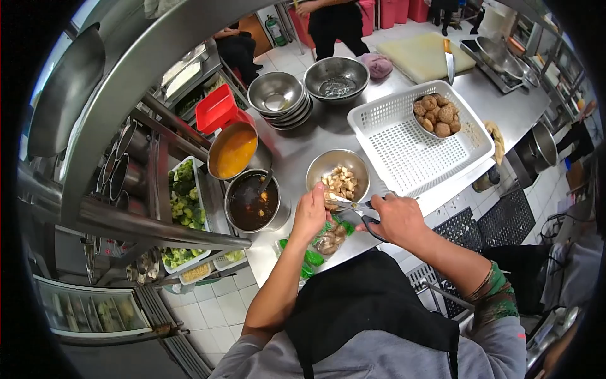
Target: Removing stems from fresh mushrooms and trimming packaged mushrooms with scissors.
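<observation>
With my right hand (397, 215) I grip dark-handled scissors (348, 204), whose blades point left over the near rim of a steel bowl (314, 165). Pale cut pieces, apparently mushroom, (343, 182) lie in that bowl. At the blade tips, my left hand (311, 211) pinches a small brownish piece, mostly hidden by my fingers. Below my hands, a clear and green plastic bag (329, 240) with whole mushrooms inside rests at the table's near edge. A round container of whole brown mushrooms (438, 115) stands in a white perforated basket (388, 163) to the right.
Left of the bowl stand a pot of dark liquid (251, 203) with a ladle and a pot of orange liquid (235, 151). Stacked steel bowls (276, 97) are behind. A knife (449, 64) lies on a cutting board (407, 54). A steel rail (165, 222) runs at left.
</observation>
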The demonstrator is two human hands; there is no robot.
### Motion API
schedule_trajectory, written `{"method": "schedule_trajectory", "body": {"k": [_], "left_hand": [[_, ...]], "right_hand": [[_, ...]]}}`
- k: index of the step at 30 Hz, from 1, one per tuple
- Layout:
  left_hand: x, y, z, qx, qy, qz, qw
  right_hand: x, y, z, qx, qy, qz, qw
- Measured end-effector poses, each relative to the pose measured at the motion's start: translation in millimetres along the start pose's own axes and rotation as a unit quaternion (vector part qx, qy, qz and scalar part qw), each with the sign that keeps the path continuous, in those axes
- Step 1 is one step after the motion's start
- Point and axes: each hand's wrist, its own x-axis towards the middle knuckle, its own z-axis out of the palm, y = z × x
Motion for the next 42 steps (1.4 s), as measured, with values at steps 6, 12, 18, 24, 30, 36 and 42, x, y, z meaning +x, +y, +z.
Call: {"method": "schedule_trajectory", "body": {"k": [6,12,18,24,30,36,42], "left_hand": [[9.3,-20.2,-10.6,0.006,-0.012,-0.031,0.999],[12.0,-11.7,-17.3,0.047,-0.021,-0.012,0.999],[26.4,-21.1,-20.8,0.083,-0.033,0.025,0.996],[39.7,-33.4,-35.6,0.092,-0.039,-0.021,0.995],[26.5,-13.1,-28.0,0.041,-0.047,-0.039,0.997],[15.9,13.6,-26.6,0.037,-0.042,-0.056,0.997],[16.9,-4.1,-34.4,0.03,-0.04,-0.064,0.997]], "right_hand": [[3.3,-10.0,10.1,0.007,-0.037,0.025,0.999],[9.0,-20.3,13.7,0.016,-0.027,0.04,0.999],[15.9,-16.6,31.2,0.03,-0.004,0.04,0.999],[15.4,-3.6,8.7,0.126,-0.139,0.073,0.979],[35.3,-5.4,27.3,0.486,0.056,0.088,0.868],[73.3,-30.9,26.2,0.427,0.065,0.045,0.901],[92.7,-6.6,22.6,0.475,0.072,0.084,0.873]]}}
